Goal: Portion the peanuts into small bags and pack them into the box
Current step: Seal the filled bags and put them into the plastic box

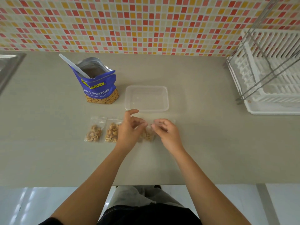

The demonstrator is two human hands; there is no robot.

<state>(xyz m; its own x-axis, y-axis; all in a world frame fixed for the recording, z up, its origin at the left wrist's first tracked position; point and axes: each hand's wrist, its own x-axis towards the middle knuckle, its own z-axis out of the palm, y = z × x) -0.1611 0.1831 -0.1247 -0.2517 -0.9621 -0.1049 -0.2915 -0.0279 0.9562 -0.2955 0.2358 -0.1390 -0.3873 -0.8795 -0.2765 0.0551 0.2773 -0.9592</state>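
- The grey counter runs the full width of the room, under a wall of red, orange and cream tiles.
- At the far right stands a white dish rack with a wire frame. I can see nothing in it.
- A corner of a steel sink shows at the far left.
- The blue peanut bag stands upright at the back left with its top open. Peanuts show through the clear strip at its base.
- A white spoon sits inside the bag, its handle sticking out up and to the left.
- The clear plastic box sits just right of the peanut bag. It has no lid on and holds nothing.
- The left hand and right hand meet just in front of the box. The fingers of each are curled and pinching the top edge of the third small bag.
- That bag has peanuts in its lower half and rests on the counter between the two hands.
- To the left lie two filled small bags side by side, the first small bag and the second small bag. The second lies right beside the left hand.
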